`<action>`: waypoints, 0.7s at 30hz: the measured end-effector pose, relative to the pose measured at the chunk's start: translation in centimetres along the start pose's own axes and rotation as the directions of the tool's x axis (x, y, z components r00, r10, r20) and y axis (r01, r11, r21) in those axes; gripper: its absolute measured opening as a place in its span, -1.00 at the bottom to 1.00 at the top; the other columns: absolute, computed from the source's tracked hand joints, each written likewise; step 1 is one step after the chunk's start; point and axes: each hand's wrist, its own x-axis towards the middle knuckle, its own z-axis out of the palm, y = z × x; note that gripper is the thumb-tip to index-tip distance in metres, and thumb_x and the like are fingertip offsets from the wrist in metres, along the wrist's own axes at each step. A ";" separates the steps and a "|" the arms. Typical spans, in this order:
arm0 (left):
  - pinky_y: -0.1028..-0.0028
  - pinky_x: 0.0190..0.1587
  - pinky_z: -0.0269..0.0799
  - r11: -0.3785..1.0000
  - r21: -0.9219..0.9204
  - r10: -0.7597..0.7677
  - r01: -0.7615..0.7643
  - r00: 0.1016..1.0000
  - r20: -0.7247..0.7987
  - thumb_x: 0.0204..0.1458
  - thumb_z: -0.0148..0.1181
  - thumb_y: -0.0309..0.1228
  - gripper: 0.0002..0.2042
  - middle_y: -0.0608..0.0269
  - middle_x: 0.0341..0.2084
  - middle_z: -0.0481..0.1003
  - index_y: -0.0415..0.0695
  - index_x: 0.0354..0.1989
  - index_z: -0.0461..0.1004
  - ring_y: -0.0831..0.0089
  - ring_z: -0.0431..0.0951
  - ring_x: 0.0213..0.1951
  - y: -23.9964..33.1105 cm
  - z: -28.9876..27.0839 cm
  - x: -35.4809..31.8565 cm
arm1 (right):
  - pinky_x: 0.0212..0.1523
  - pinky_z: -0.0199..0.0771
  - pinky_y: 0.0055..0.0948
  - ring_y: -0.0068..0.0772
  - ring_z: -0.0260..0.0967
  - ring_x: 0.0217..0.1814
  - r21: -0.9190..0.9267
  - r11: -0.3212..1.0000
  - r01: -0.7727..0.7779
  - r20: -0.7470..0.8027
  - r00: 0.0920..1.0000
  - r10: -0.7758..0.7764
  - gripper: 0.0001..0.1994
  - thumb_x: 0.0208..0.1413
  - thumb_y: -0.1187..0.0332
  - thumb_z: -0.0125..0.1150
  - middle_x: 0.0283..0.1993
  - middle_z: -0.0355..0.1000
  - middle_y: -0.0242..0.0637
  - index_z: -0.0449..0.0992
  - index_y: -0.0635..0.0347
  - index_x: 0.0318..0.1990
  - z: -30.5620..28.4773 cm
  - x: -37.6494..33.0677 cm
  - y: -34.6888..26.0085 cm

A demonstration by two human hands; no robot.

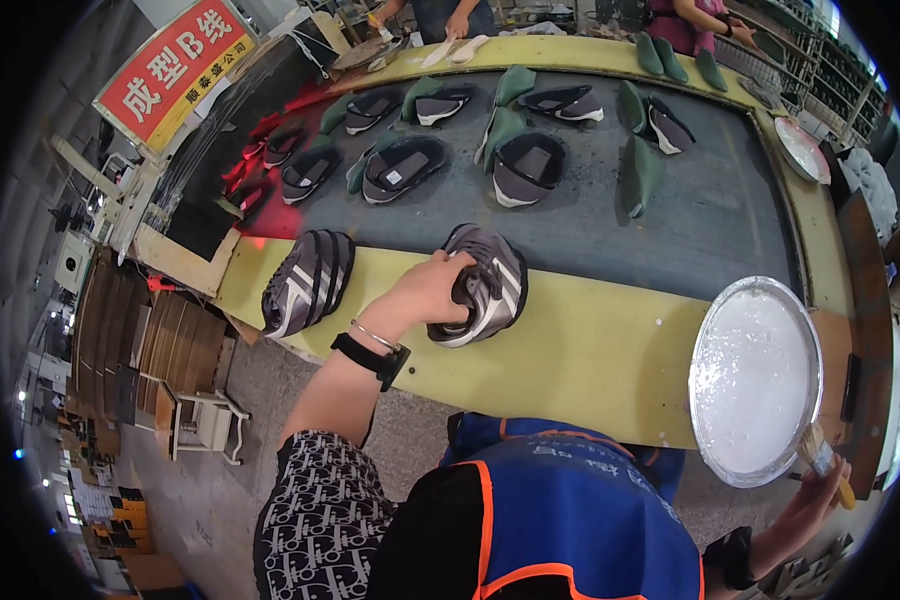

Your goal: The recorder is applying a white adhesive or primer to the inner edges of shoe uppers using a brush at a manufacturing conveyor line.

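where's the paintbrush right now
In the head view the brush is at the lower right, held in the right hand, its bristles at the near edge of the round pan of white glue on the yellow bench edge.

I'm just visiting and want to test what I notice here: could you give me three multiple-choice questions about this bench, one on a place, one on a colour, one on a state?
1. Where is the round pan of white glue?
A. At the person's right
B. On the floor
C. On the dark belt

2. What colour is the ledge under the grey striped shoe?
A. Red
B. Yellow
C. White

3. What is the left hand doing?
A. Hanging free
B. Gripping the shoe
C. Holding the brush

Answers: 1 A, the pan sits by the right hand. 2 B, the ledge is yellow. 3 B, its fingers are at the shoe's opening, while the brush is in the right hand.
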 end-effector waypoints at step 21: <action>0.28 0.20 0.44 -0.159 -0.964 0.361 0.213 0.921 0.144 0.13 0.10 -0.50 -0.59 0.08 0.05 0.53 -0.31 0.18 0.40 0.24 0.55 0.09 17.0 3.4 -0.9 | -0.29 0.56 -0.47 -0.44 0.58 -0.35 -0.716 0.653 0.246 0.309 0.951 -0.020 -0.80 0.06 0.40 0.44 -0.26 0.63 -0.16 0.63 0.32 -0.21 3.6 -2.4 0.1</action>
